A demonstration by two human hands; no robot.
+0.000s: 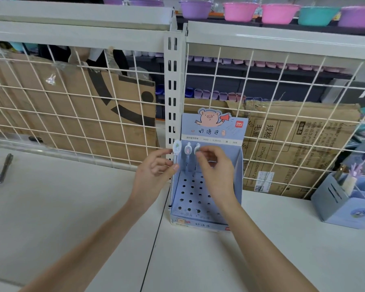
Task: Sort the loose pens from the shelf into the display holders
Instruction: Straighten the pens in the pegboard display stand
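A light-blue cardboard pen display holder with a pig picture on its back card stands on the white shelf, its stepped base full of round holes. My left hand pinches a white pen with an oval topper, held upright just left of the holder. One pen stands in the back row. My right hand pinches the top of another pen standing beside it in the back row.
A second blue-grey holder with pens sits at the right. A dark pen and a flat packet lie far left on the shelf. White wire mesh backs the shelf, with cardboard boxes behind. Coloured bowls line the top.
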